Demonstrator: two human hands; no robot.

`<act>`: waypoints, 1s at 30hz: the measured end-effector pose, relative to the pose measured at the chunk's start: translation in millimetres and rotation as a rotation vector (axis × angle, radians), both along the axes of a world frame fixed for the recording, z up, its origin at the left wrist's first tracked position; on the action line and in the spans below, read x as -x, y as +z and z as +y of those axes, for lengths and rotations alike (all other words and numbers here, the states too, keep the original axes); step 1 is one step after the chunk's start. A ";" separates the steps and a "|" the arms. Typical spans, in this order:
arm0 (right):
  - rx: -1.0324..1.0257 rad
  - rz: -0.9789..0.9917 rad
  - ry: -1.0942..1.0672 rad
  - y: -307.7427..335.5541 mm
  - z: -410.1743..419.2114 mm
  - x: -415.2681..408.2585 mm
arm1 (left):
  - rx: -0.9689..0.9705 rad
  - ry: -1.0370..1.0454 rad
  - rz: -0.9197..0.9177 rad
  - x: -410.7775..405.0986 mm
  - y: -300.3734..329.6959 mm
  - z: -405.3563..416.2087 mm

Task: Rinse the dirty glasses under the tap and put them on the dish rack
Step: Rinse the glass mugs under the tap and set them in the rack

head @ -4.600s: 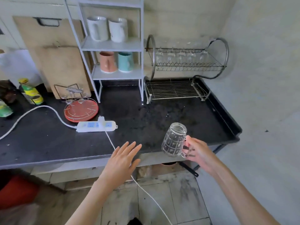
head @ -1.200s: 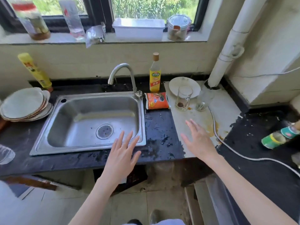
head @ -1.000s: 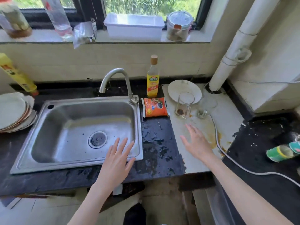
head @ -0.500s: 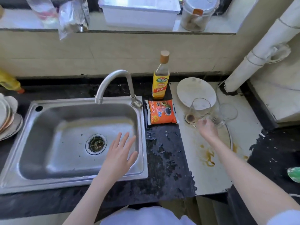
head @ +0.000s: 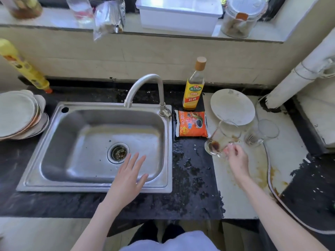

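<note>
- Glass mug [head: 222, 137] with the brown residue in its bottom is in my right hand [head: 236, 158]; the fingers are curled around its handle, and the mug leans over, its mouth pointing away from the fingers and its base close to them.
- I cannot see well if its base touches the pale counter [head: 241, 192] or is already lifted; the blur hides this.
- My left hand [head: 127, 178] is released, fingers straight and spread, and it hovers over the near rim of the sink [head: 94, 185]. It holds nothing.
- Risk one: the grip is only at the handle, so I think the tilted mug can turn around the fingers and slip, because the glass looks smooth.
- Risk two: the brown liquid can run out over the counter or the orange packet [head: 192, 124], which lies on the sink side of the fingers, if I tip more before reaching the basin.
- Risk three: a second glass [head: 261, 133] lies on its side just beyond the fingers, near the white plate [head: 233, 105]. A wide swing may knock it.
- Risk four: on the way to the tap [head: 145, 87], the mug can hit the spout or the sink edge and crack.
- I judge it safer to bring the free hand under the mug.
</note>
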State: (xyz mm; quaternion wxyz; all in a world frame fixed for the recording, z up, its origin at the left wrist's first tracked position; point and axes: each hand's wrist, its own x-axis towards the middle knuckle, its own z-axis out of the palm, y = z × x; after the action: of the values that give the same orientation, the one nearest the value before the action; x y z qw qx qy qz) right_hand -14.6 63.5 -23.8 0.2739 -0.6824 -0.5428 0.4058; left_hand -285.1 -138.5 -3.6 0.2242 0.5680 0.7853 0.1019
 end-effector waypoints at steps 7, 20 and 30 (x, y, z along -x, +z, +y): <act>-0.021 0.119 0.268 31.6 -44.0 71.7 | -0.106 0.090 -0.290 45.9 8.3 -7.8; 0.116 0.204 0.705 46.2 -117.2 213.5 | -0.077 0.161 -0.847 122.4 15.8 18.6; 0.312 0.179 0.748 42.4 -42.6 224.5 | -0.162 0.349 -0.867 125.8 -6.3 42.5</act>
State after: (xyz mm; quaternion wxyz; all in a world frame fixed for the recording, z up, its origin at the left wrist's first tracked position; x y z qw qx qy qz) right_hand -239.1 20.9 18.6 0.0467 -0.4335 -0.6593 0.6125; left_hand -410.9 -96.0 -9.9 0.4656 0.3483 0.6927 0.4268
